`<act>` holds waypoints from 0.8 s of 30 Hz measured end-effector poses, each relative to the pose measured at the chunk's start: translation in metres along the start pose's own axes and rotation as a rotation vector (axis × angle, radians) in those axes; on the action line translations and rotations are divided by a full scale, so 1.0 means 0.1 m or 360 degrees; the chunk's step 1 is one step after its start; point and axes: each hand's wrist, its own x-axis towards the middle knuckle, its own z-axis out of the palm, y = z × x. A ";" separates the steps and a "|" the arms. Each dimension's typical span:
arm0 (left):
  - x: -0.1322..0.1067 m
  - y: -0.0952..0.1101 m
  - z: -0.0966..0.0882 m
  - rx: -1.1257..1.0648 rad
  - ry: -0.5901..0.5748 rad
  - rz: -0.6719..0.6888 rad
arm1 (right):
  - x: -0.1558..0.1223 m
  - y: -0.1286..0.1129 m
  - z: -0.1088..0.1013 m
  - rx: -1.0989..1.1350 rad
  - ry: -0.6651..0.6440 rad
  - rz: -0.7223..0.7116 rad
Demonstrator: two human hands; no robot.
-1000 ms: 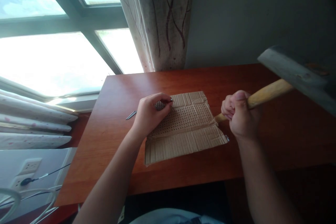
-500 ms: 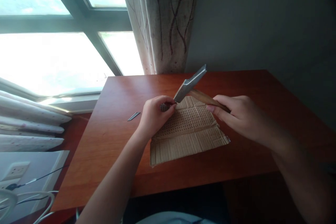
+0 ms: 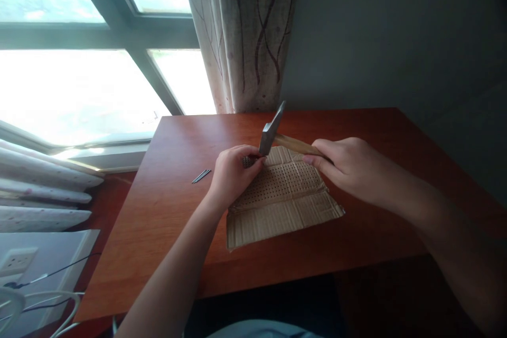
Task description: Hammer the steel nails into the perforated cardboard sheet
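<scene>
1. Currently, in the head view, your right hand point(image 3: 344, 162) is closed around the wooden handle of the hammer point(image 3: 292, 143), its metal head leaning over the cardboard's point(image 3: 285, 217) far part.
2. Your left hand point(image 3: 232, 173) has thumb and forefinger drawn together just beside the hammer's lower end; what they pinch, if anything, you cannot tell.
3. The cardboard, dotted with rows of holes, lies mid-surface, short of the near edge and well apart from the left edge.
4. Left of your left hand, slim nails point(image 3: 201, 176) lie bunched on the surface point(image 3: 158, 232).
5. Beyond your right hand, the surface runs on toward its right edge.
</scene>
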 end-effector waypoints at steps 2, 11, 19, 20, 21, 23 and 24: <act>0.00 -0.01 0.01 0.0004 0.0009 0.0014 | -0.01 -0.01 -0.01 0.0046 0.0046 0.0014; 0.01 -0.03 0.02 0.0012 -0.0011 0.0079 | -0.04 0.03 0.05 0.0001 -0.0010 0.0029; 0.01 -0.02 0.02 0.0060 -0.0036 0.0068 | -0.04 0.03 0.05 -0.0002 -0.0048 0.0076; 0.01 -0.03 0.02 0.0062 -0.0042 0.0072 | -0.04 0.02 0.05 0.0002 -0.0061 0.0082; 0.01 -0.03 0.03 0.0064 -0.0049 0.0078 | -0.04 0.02 0.06 0.0012 -0.0067 0.0088; 0.01 -0.03 0.03 0.0070 -0.0053 0.0089 | -0.04 0.03 0.06 0.0042 -0.0060 0.0095; 0.01 -0.03 0.03 0.0077 -0.0057 0.0097 | -0.04 0.03 0.06 0.0049 -0.0053 0.0095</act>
